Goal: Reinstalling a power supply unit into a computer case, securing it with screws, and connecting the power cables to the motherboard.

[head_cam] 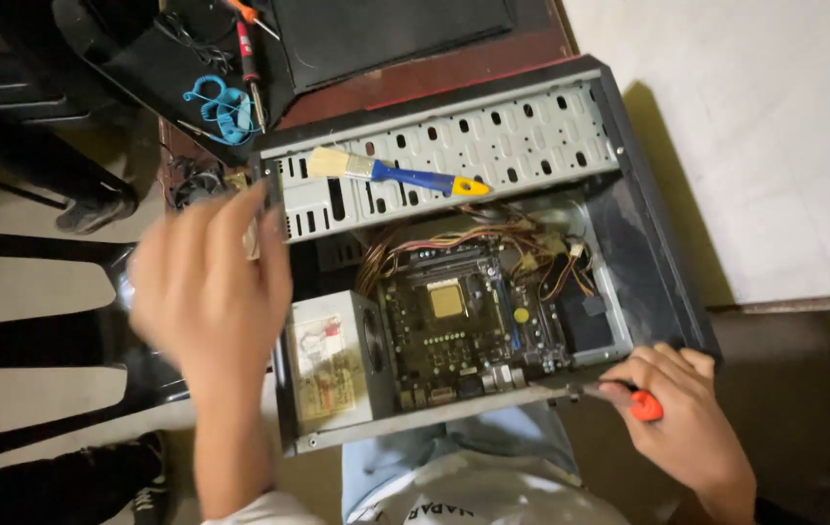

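Two hands work the open computer case [648, 243]: the right hand [682, 413] grips a red-handled screwdriver [629, 399] at its near edge, while the left hand [206, 287], blurred, fingers loosely curled, steadies the left wall.

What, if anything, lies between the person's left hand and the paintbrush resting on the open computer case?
Nothing visible does. The left hand hovers, blurred, at the case's left end, empty as far as can be seen. The paintbrush lies on the perforated drive bay just beyond it, with only bare metal between. The right hand holds a red-handled screwdriver at the near edge.
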